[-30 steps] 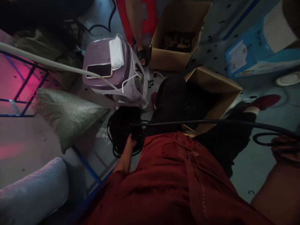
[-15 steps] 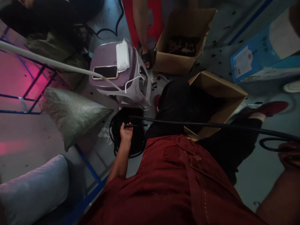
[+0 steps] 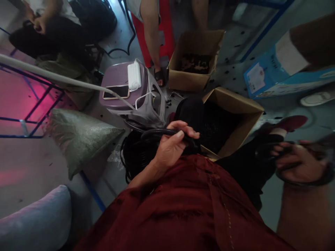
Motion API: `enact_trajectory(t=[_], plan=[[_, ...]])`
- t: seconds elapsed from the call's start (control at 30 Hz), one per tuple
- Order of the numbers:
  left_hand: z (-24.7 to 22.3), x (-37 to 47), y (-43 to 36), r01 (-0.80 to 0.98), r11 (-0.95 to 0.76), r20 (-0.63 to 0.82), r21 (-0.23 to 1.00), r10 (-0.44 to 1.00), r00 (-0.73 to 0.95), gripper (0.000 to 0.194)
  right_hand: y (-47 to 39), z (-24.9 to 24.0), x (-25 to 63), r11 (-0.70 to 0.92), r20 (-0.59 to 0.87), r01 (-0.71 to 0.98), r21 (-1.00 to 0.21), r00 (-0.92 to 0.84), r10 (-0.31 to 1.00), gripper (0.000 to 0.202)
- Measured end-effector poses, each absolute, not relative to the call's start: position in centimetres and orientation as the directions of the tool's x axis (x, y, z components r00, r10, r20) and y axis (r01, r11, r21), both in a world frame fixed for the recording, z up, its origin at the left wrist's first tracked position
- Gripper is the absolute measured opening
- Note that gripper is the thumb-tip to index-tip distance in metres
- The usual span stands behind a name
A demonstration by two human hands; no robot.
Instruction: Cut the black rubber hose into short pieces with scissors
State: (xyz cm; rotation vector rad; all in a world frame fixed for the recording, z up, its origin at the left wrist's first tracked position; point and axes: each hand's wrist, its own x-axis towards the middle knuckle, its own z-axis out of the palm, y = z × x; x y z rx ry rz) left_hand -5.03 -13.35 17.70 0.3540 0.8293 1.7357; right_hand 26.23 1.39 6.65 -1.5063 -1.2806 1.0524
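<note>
Left hand point(image 3: 170, 150) is gripping black hose point(image 3: 163, 131), right hand point(image 3: 305, 164) is clutching blurred dark loops point(image 3: 265, 152); overlapping turns in the left coil point(image 3: 136, 151) are probably risking snags.

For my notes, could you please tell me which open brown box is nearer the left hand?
The brown box between the person's legs; the other brown box is farther off, near the red stool.
</note>
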Motion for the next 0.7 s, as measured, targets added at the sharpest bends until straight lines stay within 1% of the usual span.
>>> enact_trajectory(t=[0.03,0.07,0.1,0.13,0.17,0.23,0.3,0.43,0.57,0.6,0.63,0.7], plan=[[18.2,-4.5,-12.8,-0.717,-0.102,-0.176,0.690,0.937,-0.302,0.018,0.5,7.2,24.4,-0.232,-0.231,0.062,-0.971,0.024,0.973,0.021],[18.6,-4.1,-12.4,-0.713,-0.076,-0.188,0.697,0.940,-0.284,0.017,-0.4,7.8,22.5,-0.311,-0.309,-0.040,-0.949,-0.046,0.950,0.028],[19.1,-3.7,-11.9,-0.709,-0.057,-0.200,0.703,0.940,-0.275,0.016,-1.3,8.4,20.7,-0.374,-0.360,-0.091,-0.923,-0.141,0.922,0.033],[19.4,-3.5,-11.5,-0.705,-0.052,-0.206,0.707,0.939,-0.276,0.014,-2.1,8.9,18.9,-0.414,-0.382,-0.115,-0.903,-0.228,0.896,0.036],[19.8,-3.3,-11.1,-0.704,-0.059,-0.203,0.708,0.938,-0.283,0.012,-2.8,9.4,17.1,-0.428,-0.372,-0.136,-0.893,-0.310,0.875,0.039],[20.3,-3.0,-10.6,-0.707,-0.096,-0.178,0.701,0.936,-0.303,0.009,-3.8,10.2,14.2,-0.455,-0.337,-0.143,-0.879,-0.489,0.805,0.042],[20.8,-3.0,-10.4,-0.710,-0.124,-0.168,0.693,0.930,-0.326,0.007,-4.4,10.8,11.9,-0.439,-0.274,-0.133,-0.889,-0.614,0.740,0.045],[21.2,-3.1,-10.3,-0.700,-0.123,-0.213,0.703,0.903,-0.373,0.008,-4.9,11.5,9.8,-0.404,-0.199,-0.124,-0.906,-0.718,0.667,0.043],[21.1,-4.0,-10.5,-0.698,-0.209,-0.171,0.684,0.885,-0.433,0.005,-5.6,12.0,9.3,-0.418,-0.209,-0.048,-0.907,-0.811,0.547,0.046],[21.1,-4.2,-10.7,-0.700,-0.233,-0.153,0.675,0.884,-0.442,0.004,-5.9,12.1,9.1,-0.398,-0.214,-0.025,-0.917,-0.812,0.543,0.046],[21.2,-4.3,-10.8,-0.704,-0.249,-0.139,0.665,0.885,-0.445,0.003,-6.2,12.1,8.8,-0.353,-0.213,-0.003,-0.936,-0.792,0.572,0.045],[21.5,-4.4,-11.2,-0.714,-0.260,-0.125,0.650,0.890,-0.439,0.003,-6.6,12.2,8.1,-0.198,-0.175,0.051,-0.979,-0.708,0.684,0.042]])
